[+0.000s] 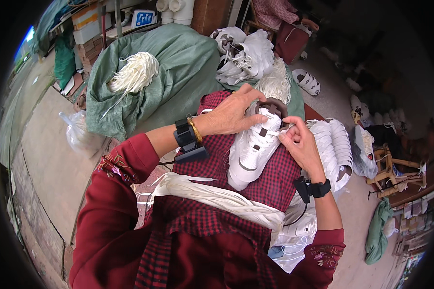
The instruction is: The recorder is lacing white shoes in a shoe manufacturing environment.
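Note:
A white shoe upper (pixel 246 156) with dark brown lining and small dark patches lies on my checked apron, its toe pointing toward me. My left hand (pixel 232 113) is closed on its upper end, thumb on the tongue and fingers behind the brown collar. At the right edge of the shoe upper, my right hand (pixel 300 141) pinches a white shoelace beside the eyelets; the lace is mostly hidden by the fingertips. Across my lap, nearer to me, stretches a thick bundle of white laces (pixel 217 198). Another hank of laces (pixel 276 83) hangs just beyond the shoe upper.
A green sack (pixel 185 58) fills the far left, bearing a pile of laces (pixel 139 72). White shoe uppers (pixel 255 55) are heaped beyond my hands, and more stacked uppers (pixel 340 147) stand at right. A wooden stool (pixel 388 171) is farther right. Another person's pink sleeve (pixel 275 12) shows at the top.

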`<state>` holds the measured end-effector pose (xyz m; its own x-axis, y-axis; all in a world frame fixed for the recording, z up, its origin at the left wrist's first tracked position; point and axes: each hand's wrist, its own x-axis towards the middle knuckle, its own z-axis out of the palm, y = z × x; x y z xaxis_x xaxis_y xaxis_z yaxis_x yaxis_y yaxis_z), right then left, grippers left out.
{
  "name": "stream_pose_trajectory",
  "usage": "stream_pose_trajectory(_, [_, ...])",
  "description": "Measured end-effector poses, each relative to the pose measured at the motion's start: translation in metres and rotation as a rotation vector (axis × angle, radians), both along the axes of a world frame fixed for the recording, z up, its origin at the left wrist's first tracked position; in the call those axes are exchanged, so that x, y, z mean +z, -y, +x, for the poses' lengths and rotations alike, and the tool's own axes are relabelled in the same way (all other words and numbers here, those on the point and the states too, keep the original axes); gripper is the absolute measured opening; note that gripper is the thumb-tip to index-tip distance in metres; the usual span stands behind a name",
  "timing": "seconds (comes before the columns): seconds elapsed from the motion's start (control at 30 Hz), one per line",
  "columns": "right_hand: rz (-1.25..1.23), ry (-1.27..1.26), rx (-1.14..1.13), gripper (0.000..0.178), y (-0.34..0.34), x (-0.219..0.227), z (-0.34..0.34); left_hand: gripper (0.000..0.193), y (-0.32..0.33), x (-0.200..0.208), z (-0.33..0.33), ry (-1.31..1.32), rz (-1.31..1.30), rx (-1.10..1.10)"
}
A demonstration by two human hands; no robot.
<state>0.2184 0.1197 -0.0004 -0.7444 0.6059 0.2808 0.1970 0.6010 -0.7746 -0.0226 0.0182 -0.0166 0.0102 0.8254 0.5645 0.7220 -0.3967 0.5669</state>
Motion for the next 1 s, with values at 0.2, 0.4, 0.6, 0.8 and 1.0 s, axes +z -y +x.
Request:
stream_pose_trajectory(0.2, [0.197,0.061,-0.066,0.029,0.018,0.007,0.019,0.031,0.03,-0.003,-0.005,-0.105,0.041,0.004])
stream_pose_trajectory(0.4, [0.476,0.146,-0.042,0.011,0.019,0.002,0.03,0.026,0.029,-0.007,-0.028,-0.188,-0.003,-0.041])
stream_pose_trajectory(0.6, [0.677,0.104,-0.058,0.009,0.011,-0.001,0.061,0.026,0.042,-0.014,-0.059,-0.703,0.216,0.037])
stream_pose_trajectory(0.8, [0.763,0.193,-0.191,0.011,-0.013,0.016,0.116,0.017,0.066,-0.004,-0.138,-0.851,0.133,0.212])
stream_pose_trajectory(1.0, [0.805,0.34,-0.482,0.017,-0.03,0.048,0.206,0.014,0.134,0.021,-0.223,-0.759,0.132,0.451])
